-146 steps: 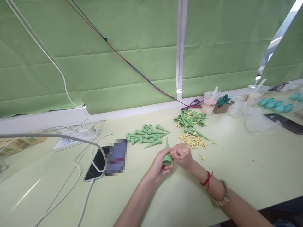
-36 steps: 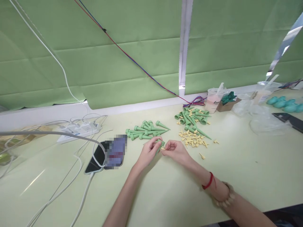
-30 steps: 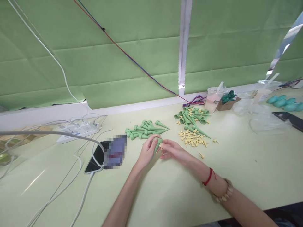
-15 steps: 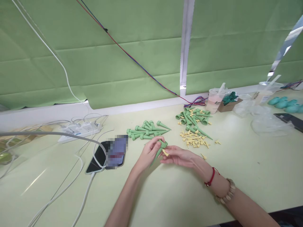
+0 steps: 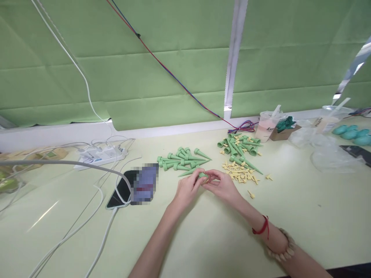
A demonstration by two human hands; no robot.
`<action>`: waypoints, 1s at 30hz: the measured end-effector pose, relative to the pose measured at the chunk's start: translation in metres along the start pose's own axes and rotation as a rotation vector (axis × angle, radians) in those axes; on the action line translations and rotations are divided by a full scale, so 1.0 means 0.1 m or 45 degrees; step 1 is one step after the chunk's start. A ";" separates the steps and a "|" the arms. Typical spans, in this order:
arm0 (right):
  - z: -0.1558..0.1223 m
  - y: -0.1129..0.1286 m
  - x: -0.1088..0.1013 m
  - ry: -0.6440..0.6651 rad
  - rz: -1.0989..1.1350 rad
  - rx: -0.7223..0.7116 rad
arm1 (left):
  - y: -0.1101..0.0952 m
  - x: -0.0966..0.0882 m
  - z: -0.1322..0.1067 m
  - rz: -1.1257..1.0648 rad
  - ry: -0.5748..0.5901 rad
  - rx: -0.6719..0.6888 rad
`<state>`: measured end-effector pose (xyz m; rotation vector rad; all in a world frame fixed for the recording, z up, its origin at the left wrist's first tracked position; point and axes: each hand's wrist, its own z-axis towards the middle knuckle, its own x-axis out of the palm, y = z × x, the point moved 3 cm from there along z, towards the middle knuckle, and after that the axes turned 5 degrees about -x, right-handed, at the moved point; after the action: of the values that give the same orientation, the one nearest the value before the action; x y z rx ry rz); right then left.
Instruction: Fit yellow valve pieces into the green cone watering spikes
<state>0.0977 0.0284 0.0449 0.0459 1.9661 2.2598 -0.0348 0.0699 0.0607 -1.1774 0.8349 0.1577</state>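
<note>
My left hand is closed around a green plastic watering spike; only its wide collar end shows between the fingers. My right hand meets it there, thumb and fingertips pinched at the collar. A sliver of a small yellow plastic valve shows at the fingertips, and the rest is hidden. Just beyond my left hand lies a pile of green spikes. Loose yellow valves are heaped beyond my right hand, below a second pile of green spikes mixed with yellow pieces.
Two phones lie on the left among white cables and a power strip. Drink cups, a small cardboard box, plastic bags and teal bulb-shaped parts stand along the back right.
My right hand has brought the yellow valve up to the green spike's collar, where it is now mostly hidden. The spike has turned, and both hands are closer together. The view has shifted slightly.
</note>
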 end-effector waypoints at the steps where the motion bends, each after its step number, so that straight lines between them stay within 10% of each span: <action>1: 0.00 0.01 0.01 0.015 0.035 -0.011 | 0.01 0.01 0.01 -0.042 -0.019 -0.005; 6: -0.01 0.02 0.07 0.325 0.374 0.259 | -0.02 -0.04 0.03 -0.349 -0.034 0.011; 20: -0.05 0.02 0.03 -0.091 -0.160 -0.318 | -0.06 0.19 -0.02 -0.857 -0.201 -0.289; 26: -0.02 0.01 0.11 0.281 0.709 0.356 | -0.02 0.09 0.03 -0.818 -0.171 -0.176; 30: -0.05 0.03 0.13 0.334 0.788 0.448 | -0.03 0.07 0.02 -0.720 -0.101 -0.120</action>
<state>0.0842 0.0244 0.0462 0.4806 2.7851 2.2912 -0.0274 0.0685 0.0583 -1.4425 0.4037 -0.2222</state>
